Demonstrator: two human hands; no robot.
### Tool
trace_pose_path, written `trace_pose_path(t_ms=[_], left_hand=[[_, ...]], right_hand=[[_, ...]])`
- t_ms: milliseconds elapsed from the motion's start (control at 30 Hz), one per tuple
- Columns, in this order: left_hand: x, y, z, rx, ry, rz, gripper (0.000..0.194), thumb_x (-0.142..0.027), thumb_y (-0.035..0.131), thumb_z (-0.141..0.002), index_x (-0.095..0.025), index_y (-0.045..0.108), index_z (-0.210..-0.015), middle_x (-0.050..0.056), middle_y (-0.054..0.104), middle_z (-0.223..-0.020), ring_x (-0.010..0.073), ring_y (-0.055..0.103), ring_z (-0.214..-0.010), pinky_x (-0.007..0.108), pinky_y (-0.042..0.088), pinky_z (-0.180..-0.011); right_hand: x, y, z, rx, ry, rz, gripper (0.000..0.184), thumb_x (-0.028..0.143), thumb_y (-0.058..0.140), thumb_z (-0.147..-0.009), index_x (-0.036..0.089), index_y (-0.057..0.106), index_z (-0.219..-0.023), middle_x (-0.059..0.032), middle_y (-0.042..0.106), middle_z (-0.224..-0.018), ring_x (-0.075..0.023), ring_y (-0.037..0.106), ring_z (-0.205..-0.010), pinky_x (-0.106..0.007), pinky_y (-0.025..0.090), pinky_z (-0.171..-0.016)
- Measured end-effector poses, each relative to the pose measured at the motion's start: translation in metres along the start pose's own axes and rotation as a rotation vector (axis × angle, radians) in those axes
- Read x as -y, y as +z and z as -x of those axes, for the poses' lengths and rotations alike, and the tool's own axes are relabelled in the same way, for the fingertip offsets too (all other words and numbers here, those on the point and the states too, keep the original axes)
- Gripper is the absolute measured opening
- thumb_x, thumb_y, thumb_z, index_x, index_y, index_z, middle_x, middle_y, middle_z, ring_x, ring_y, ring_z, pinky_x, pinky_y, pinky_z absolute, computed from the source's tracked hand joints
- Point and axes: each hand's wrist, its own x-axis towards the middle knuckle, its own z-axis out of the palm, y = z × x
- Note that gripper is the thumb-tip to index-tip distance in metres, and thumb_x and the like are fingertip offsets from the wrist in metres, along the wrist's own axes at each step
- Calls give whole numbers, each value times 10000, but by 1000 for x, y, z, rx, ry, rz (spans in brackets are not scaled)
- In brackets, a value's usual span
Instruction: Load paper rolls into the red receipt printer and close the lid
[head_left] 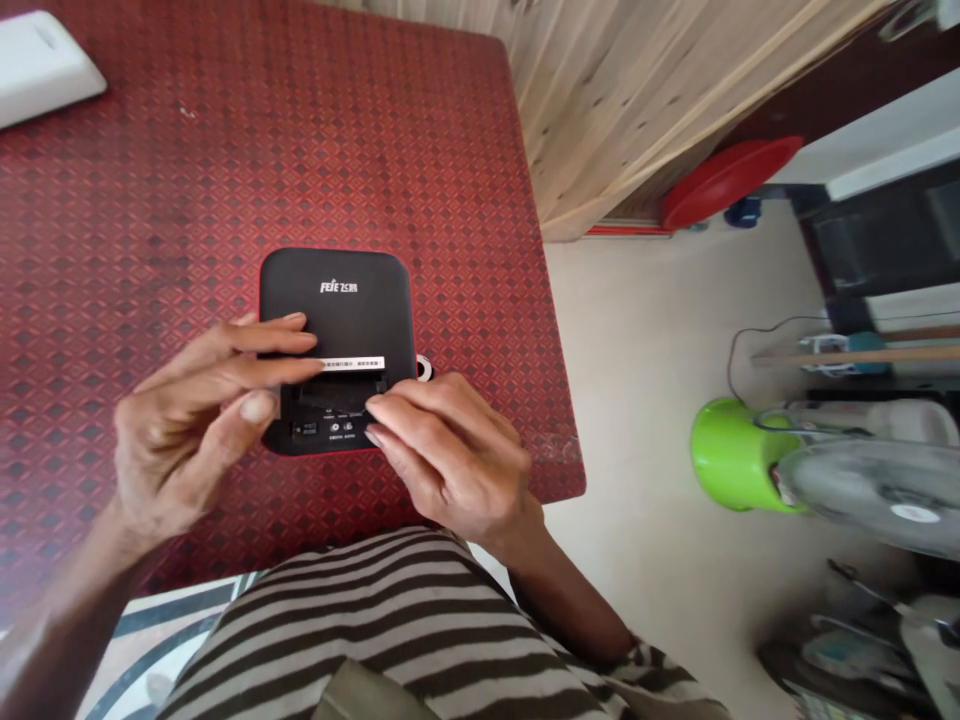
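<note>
A flat black device (330,320) with rounded corners, a red edge and white FEIE lettering lies on the red patterned table. In its lower half is a dark recess (337,392), with a white printed label strip (356,364) above it and small icons below. My left hand (214,400) lies over the device's left side, fingers stretched out and thumb near the recess's left end. At the recess's right end, my right hand (450,440) has thumb and fingertips pinched together; what they hold, if anything, is hidden. A small white ring-shaped thing (425,368) shows beside the device's right edge.
A white object (45,65) sits at the table's far left corner. The red patterned table (465,200) ends at the right above a pale floor. Over there stand a green bucket (724,455), a fan (870,495) and a red basin (731,180).
</note>
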Motion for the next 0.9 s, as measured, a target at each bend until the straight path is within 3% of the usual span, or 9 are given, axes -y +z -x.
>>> trace_pose_path(t_ms=[67,133,200,300,467,900], left_hand=[[-2,4,3,-234,-125,189,361,-217,741,-844,-338,802,-1178,24,775,-1228,314,687,-1231,571,477,-1183],[1,7,6,-320,-242,315,526,-204,839,-745,-317,762,-1253,34,725,-1345,324,617,-1345,550,423,-1246],[6,10,9,-228,-356,378,677,-230,859,-737,-298,675,-1385,58,647,-1484,346,530,-1452,550,385,-1273],[10,11,11,-113,-450,392,705,-251,806,-814,-260,587,-1484,84,591,-1558,338,510,-1474,508,409,-1257],[4,14,12,-115,-466,388,673,-251,762,-846,-289,578,-1492,54,592,-1558,321,516,-1469,451,482,-1201],[-1,20,11,-124,-487,426,665,-231,700,-876,-331,556,-1517,13,526,-1625,314,390,-1577,475,313,-1336]], right_hand=[[-2,-2,2,-81,53,-15,215,117,682,-967,191,680,-1169,-59,763,-1020,-167,701,-882,-329,620,-810],[-5,-4,4,-145,90,-6,211,105,693,-957,190,691,-1150,-56,761,-981,-167,717,-870,-315,621,-781],[-10,-5,5,-181,107,8,183,99,696,-955,183,700,-1118,-58,761,-957,-162,730,-862,-297,621,-759],[-15,-5,5,-170,121,25,156,102,688,-964,189,700,-1092,-55,767,-964,-159,742,-878,-287,622,-744],[-19,-4,5,-143,142,22,147,122,659,-988,209,694,-1102,-50,772,-971,-170,749,-895,-315,632,-764],[-22,0,3,-224,135,34,166,99,672,-968,200,720,-1090,-45,792,-950,-166,759,-873,-298,639,-767]])
